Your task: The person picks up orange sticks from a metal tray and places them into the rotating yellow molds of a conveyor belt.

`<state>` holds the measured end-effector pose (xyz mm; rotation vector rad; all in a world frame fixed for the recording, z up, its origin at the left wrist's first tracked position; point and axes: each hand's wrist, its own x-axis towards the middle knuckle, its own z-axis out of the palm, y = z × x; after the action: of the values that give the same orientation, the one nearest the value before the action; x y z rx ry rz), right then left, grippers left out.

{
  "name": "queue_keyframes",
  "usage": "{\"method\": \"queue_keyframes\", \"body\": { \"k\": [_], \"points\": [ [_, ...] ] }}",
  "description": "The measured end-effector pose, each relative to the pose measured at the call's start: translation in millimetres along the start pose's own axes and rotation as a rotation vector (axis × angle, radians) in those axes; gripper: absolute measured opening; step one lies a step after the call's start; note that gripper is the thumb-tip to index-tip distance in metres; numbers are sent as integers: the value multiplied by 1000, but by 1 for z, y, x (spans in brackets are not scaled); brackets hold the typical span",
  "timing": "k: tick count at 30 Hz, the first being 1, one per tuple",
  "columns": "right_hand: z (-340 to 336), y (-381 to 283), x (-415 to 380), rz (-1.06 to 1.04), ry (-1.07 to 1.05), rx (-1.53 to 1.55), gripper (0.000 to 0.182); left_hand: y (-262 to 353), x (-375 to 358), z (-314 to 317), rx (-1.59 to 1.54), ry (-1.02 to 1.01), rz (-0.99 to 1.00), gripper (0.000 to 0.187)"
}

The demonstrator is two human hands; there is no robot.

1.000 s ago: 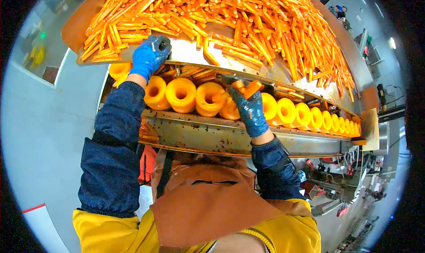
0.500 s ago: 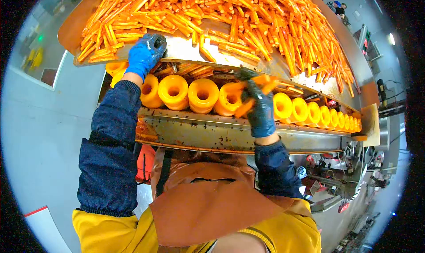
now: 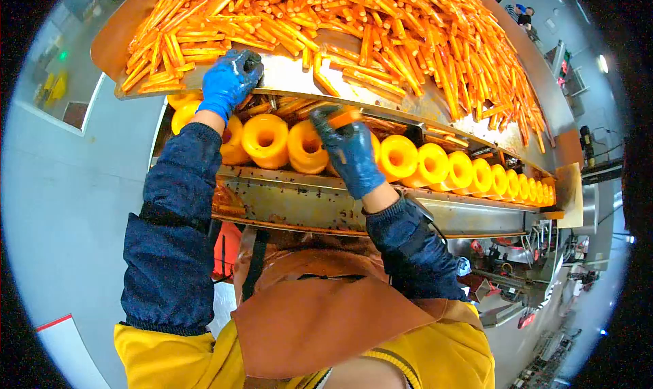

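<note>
A metal tray (image 3: 286,73) above me is heaped with several orange carrot sticks (image 3: 354,22). Below it runs a row of yellow ring-shaped rollers (image 3: 265,139) on a steel conveyor frame (image 3: 320,205). My left hand (image 3: 228,83), in a blue glove, rests on the tray's front lip, fingers curled over the edge. My right hand (image 3: 347,151), in a dark blue glove, is over the rollers and pinches an orange carrot stick (image 3: 343,117) at its fingertips.
A brown apron and yellow jacket (image 3: 313,321) fill the lower view. Grey floor (image 3: 61,205) lies to the left. Machinery and red parts (image 3: 524,287) stand at the lower right. More rollers (image 3: 496,181) continue to the right.
My right hand has moved left along the rollers, from about the middle to nearer my left hand, still holding carrot. The left hand has stayed on the tray's edge.
</note>
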<state>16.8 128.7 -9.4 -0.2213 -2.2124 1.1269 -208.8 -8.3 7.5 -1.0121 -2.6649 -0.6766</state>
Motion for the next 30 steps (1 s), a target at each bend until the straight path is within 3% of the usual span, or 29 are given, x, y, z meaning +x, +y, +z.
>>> {"method": "queue_keyframes", "body": {
  "k": [1,2,5,6,8,10,11,13,17,18,21,22,24,25,27,30],
  "points": [
    [6,3,1,80,-109,41,30,2,-2,-2,-11,-11,2,32],
    [-3,-5,0,-23,-166,-215,33,3,-2,-4,-22,-21,5,32],
    [-30,0,29,-4,-262,-151,36,-1,0,1,-38,-12,4,30],
    [-42,-11,45,188,-215,-239,33,-2,1,3,-41,-11,1,30],
    [-53,14,82,-5,-108,-546,23,-5,1,6,-27,22,22,29],
    [-57,25,113,-30,-324,-864,22,-5,1,6,-30,26,28,29],
    [-54,28,125,-34,-323,-864,22,-5,1,5,-31,29,36,29],
    [-48,30,140,98,-615,-969,24,-8,2,9,-22,48,38,28],
    [-61,36,136,56,-622,-993,31,-6,2,7,-35,32,23,27],
    [-70,29,132,159,-550,-938,33,-1,1,3,-35,34,22,27],
    [-93,4,113,28,-42,-630,32,2,-5,0,11,42,-13,27],
    [-94,-4,99,29,-47,-630,32,0,-3,1,2,38,8,27],
    [-90,-19,73,60,200,196,19,0,-3,1,-8,33,19,27],
    [-79,-12,61,73,161,398,20,0,-3,1,-8,32,18,27],
    [-52,-4,35,114,-20,365,27,-2,-2,3,5,30,18,27],
    [-33,0,12,266,-58,267,39,-2,-2,4,21,51,19,28]
  ]
}}
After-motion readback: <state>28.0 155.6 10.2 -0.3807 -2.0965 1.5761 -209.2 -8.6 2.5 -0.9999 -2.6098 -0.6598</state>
